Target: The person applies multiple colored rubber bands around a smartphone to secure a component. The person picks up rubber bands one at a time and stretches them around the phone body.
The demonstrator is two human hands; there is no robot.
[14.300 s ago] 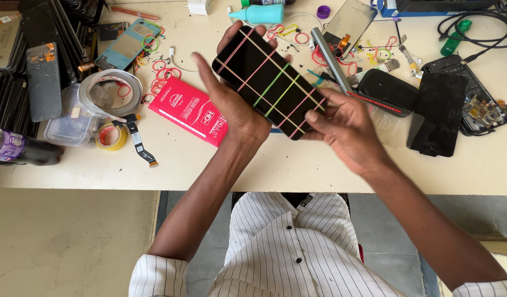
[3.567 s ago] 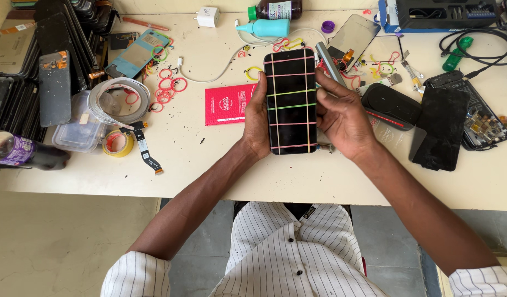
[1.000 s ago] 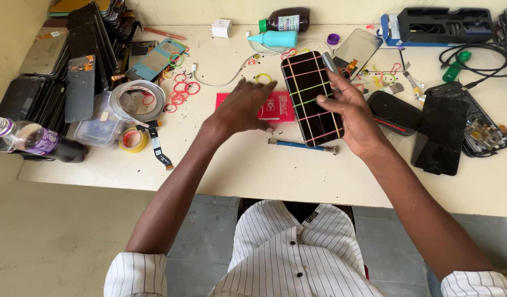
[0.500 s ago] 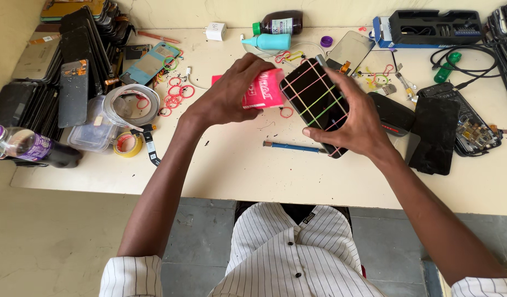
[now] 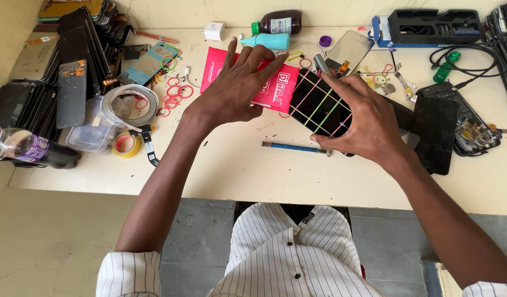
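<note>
Right hand (image 5: 369,124) grips banded phone (image 5: 319,104) (tilted); left hand (image 5: 237,82) holds pink packet (image 5: 275,88).

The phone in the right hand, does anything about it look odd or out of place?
Yes. The phone in the right hand is criss-crossed with coloured rubber bands, an unusual wrapping for a handset. It is held tilted above the table. More loose rubber bands lie scattered to the left. No crack is visible.

pink flat packet (image 5: 275,88) under left hand (image 5: 237,88), dark banded phone screen (image 5: 319,104) beside it
</note>
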